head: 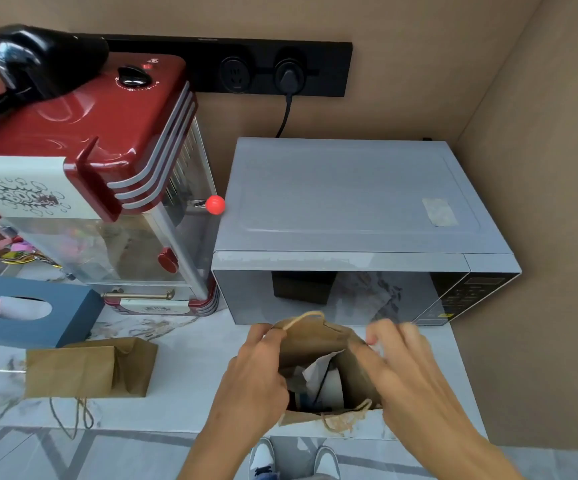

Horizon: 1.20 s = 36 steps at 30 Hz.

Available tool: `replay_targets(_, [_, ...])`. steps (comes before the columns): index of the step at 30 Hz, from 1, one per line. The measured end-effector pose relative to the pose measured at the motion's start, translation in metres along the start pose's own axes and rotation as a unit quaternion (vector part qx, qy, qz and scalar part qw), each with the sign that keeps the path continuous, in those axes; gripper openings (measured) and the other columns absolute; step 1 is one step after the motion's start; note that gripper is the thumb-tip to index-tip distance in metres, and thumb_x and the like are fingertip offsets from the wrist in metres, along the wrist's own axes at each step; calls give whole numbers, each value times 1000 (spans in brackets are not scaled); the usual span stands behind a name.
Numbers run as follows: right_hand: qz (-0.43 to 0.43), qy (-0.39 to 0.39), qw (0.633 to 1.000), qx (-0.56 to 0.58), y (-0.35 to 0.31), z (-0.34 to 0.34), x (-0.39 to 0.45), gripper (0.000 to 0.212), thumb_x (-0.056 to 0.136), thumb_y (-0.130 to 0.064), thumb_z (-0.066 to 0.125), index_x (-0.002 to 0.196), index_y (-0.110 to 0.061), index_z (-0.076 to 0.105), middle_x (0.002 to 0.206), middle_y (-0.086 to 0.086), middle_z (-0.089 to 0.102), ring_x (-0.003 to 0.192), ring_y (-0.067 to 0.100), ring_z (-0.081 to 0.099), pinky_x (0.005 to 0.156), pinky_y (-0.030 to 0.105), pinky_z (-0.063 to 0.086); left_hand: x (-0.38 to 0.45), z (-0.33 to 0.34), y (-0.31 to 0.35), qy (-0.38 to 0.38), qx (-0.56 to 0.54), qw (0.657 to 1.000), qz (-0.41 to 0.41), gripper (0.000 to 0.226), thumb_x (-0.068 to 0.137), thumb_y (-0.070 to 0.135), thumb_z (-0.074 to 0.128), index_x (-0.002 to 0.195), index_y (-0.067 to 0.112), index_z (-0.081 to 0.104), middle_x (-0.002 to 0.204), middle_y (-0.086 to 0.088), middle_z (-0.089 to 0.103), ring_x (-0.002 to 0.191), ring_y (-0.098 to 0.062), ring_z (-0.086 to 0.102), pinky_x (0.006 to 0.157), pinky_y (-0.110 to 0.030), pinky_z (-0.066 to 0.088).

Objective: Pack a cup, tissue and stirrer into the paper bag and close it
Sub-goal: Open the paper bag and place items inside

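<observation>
Here the bag stands open on the desk, just in front of the microwave. The left hand has its grip closed on the left rim of the bag. The right hand is at the right rim, but it is blurred, so I cannot tell its grip. Inside the bag are a white tissue, a white cup and a thin dark stirrer. A second bag lies flat at the left, near the blue box.
</observation>
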State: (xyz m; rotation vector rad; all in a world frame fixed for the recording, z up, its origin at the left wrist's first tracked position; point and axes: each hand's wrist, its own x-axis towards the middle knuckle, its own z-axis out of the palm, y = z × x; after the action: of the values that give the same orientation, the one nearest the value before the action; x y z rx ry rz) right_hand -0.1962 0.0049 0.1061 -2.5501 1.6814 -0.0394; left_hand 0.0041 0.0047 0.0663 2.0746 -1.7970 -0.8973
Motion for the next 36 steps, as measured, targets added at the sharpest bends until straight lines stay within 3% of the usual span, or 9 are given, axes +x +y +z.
replay_targets(3, [-198, -89, 975, -38, 0, -11, 6, 37, 81, 0, 33, 100, -16, 61, 107, -2, 55, 88, 21, 53, 61, 30, 49, 1, 5, 0, -2, -11, 1000, 15, 64, 75, -2, 49, 133, 25, 42, 136, 6, 41, 109, -25, 57, 95, -39, 50])
replay_targets(6, [-257, -201, 935, -142, -2, -12, 19, 37, 67, 8, 57, 99, -10, 58, 91, 5, 62, 75, 26, 60, 57, 34, 38, 1, 6, -1, 3, -11, 1000, 27, 65, 75, -1, 49, 133, 27, 40, 135, 6, 41, 106, -26, 58, 93, -39, 52])
replay_targets(11, [-112, -287, 937, -165, -30, -7, 54, 18, 90, -9, 52, 101, -10, 66, 100, 13, 70, 99, 31, 62, 83, 41, 38, 0, 9, 6, -4, -14, 999, 49, 66, 71, -1, 44, 129, 28, 38, 134, 6, 39, 101, -32, 60, 88, -49, 53])
replay_targets(15, [-116, -282, 942, -142, -48, 11, 72, 18, 83, -10, 62, 101, -11, 65, 95, 9, 70, 80, 30, 68, 58, 32, 42, 3, 12, 13, -8, -26, 997, 71, 63, 75, -1, 46, 131, 26, 39, 132, 5, 42, 96, -31, 62, 82, -49, 55])
replay_targets(23, [110, -444, 887, 64, -30, 44, 109, 28, 91, -5, 52, 119, -4, 54, 99, 20, 66, 39, 19, 57, 37, 26, 47, 14, 6, 16, -3, -33, 996, 77, 67, 76, -3, 50, 136, 24, 40, 137, 9, 37, 98, -26, 59, 83, -38, 56])
replay_targets(26, [111, -389, 904, 135, -17, 37, 106, 26, 94, -11, 43, 115, -6, 57, 71, 13, 65, 42, 16, 61, 46, 27, 55, 20, 3, 12, 4, -52, 996, 68, 61, 81, -1, 50, 137, 21, 41, 137, 7, 39, 100, -24, 58, 84, -35, 54])
replay_targets(29, [98, -231, 926, 282, -5, 25, 93, 41, 92, -44, 41, 90, -10, 64, 76, 9, 69, 63, 18, 68, 65, 40, 59, 24, -2, 8, 12, -92, 993, 68, 53, 87, 5, 50, 136, 23, 44, 137, 7, 42, 96, -11, 50, 82, -21, 44])
replay_targets(33, [136, -23, 864, 484, 12, 9, 69, 38, 84, -49, 52, 72, -15, 63, 73, 5, 69, 72, 13, 72, 59, 18, 56, 22, -5, 4, -3, -126, 990, 69, 44, 93, 18, 52, 133, 34, 44, 138, 11, 38, 83, -9, 54, 84, -20, 49])
replay_targets(36, [159, 71, 813, 556, 19, 3, 52, 31, 82, -35, 64, 66, -9, 56, 63, 0, 64, 64, 12, 70, 64, 29, 53, 18, -7, 3, -7, -129, 990, 64, 38, 94, 29, 54, 127, 45, 45, 139, 20, 28, 79, -11, 60, 79, -14, 48])
